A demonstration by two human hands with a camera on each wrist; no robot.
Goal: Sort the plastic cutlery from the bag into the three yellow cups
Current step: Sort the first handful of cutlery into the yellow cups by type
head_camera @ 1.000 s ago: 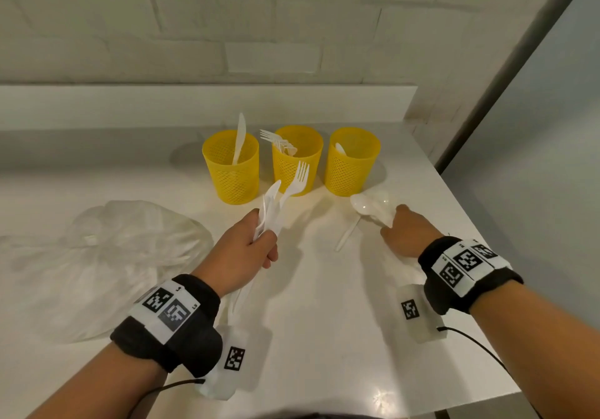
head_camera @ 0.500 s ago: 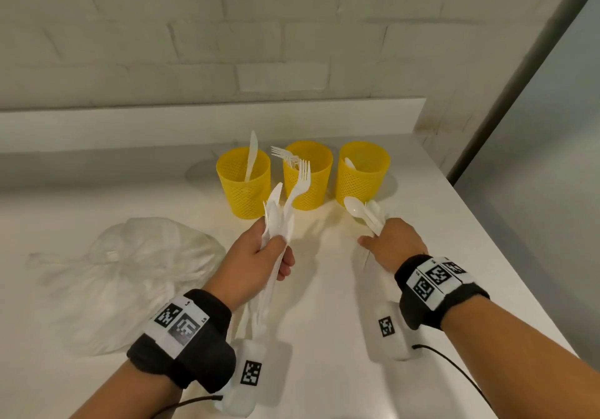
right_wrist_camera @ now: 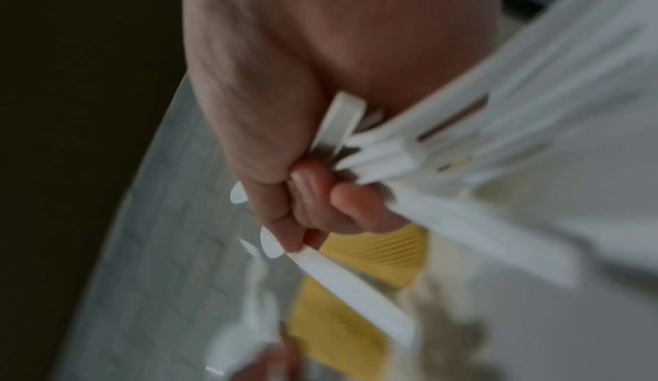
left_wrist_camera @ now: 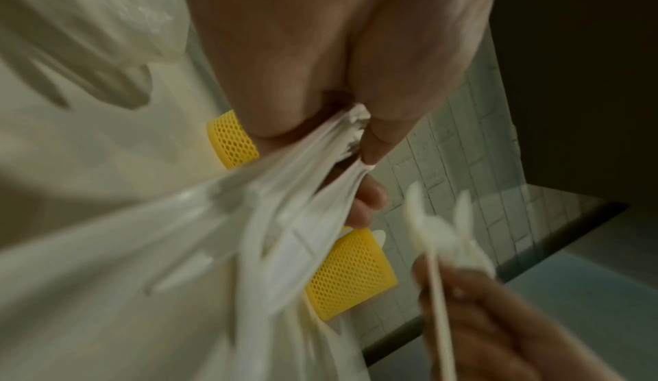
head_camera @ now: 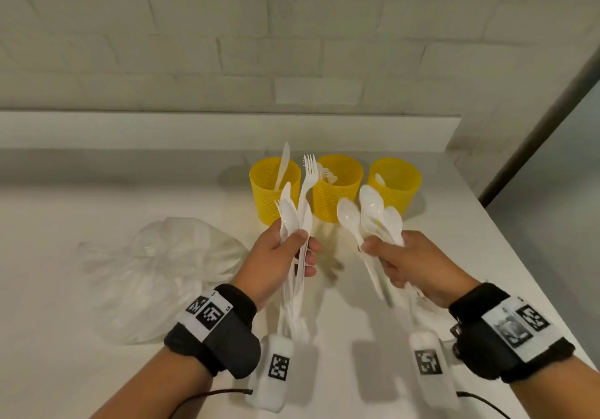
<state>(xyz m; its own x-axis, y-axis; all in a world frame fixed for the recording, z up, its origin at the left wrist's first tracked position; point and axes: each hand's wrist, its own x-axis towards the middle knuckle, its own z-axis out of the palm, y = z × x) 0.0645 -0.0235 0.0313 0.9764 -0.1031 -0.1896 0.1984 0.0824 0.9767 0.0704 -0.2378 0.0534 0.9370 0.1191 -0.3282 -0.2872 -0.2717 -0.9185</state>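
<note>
Three yellow mesh cups stand in a row at the back of the white table: the left cup point(head_camera: 274, 188) holds a knife, the middle cup point(head_camera: 337, 188) forks, the right cup point(head_camera: 394, 185) a spoon. My left hand point(head_camera: 279, 259) grips a bundle of white forks and knives point(head_camera: 297, 220), heads up, in front of the left and middle cups. My right hand point(head_camera: 412, 262) grips a bunch of white spoons point(head_camera: 373, 214), bowls up, in front of the right cup. Both wrist views are blurred; the left hand point(left_wrist_camera: 320, 77) and the right hand point(right_wrist_camera: 284, 105) show fingers curled round white handles.
A crumpled clear plastic bag point(head_camera: 156, 272) lies on the table to the left of my left hand. A raised white ledge point(head_camera: 227, 129) and a brick wall run behind the cups. The table's right edge point(head_camera: 519, 256) falls away beside my right arm.
My right hand picked the spoons up off the table and raised them toward me. My left hand lifted its bundle higher. The head view tilted up and drew closer.
</note>
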